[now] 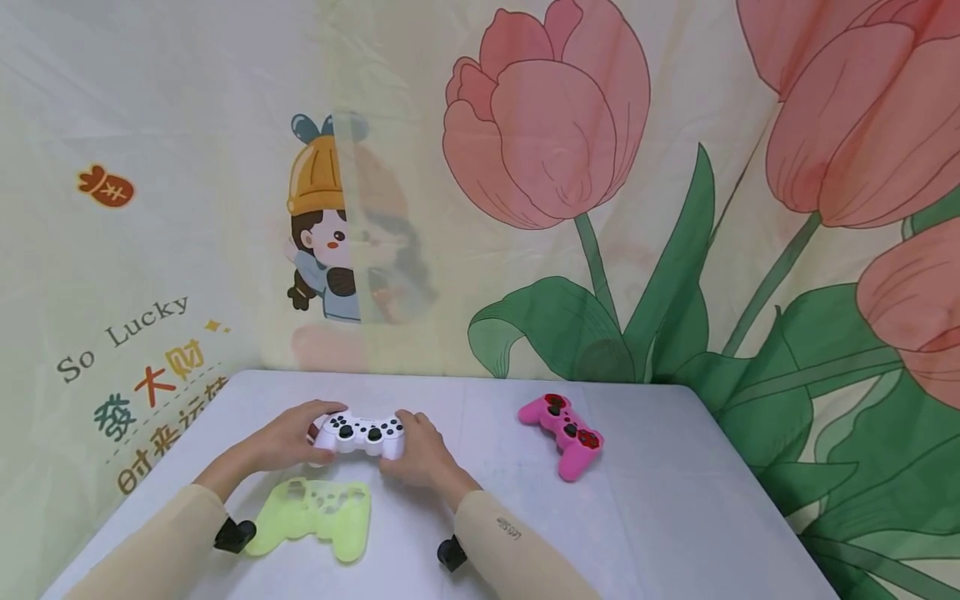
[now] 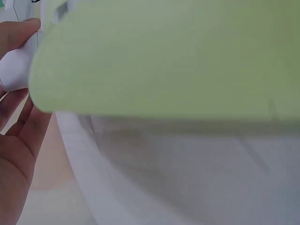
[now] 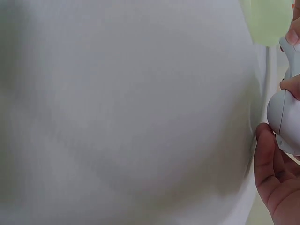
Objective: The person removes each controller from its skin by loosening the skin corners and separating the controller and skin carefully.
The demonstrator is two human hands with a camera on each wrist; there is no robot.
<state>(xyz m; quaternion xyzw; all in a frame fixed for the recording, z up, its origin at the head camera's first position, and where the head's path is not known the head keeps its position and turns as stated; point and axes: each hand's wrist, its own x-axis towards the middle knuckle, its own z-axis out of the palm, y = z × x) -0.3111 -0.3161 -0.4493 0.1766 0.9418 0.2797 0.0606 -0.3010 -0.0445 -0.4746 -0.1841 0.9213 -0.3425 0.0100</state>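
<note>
The left hand (image 1: 296, 437) and right hand (image 1: 425, 454) curl their fingers round opposite ends of a white controller (image 1: 360, 434), beyond a pale-green cover (image 1: 307, 518) on the tabletop (image 1: 660, 500); even pressure should steady it.

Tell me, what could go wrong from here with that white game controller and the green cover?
The left hand and right hand grip the white controller by its two ends, so if either slipped, it might tip or drop. The light-green cover lies close to the black camera at the left wrist, which could perhaps nudge or drag it.
</note>
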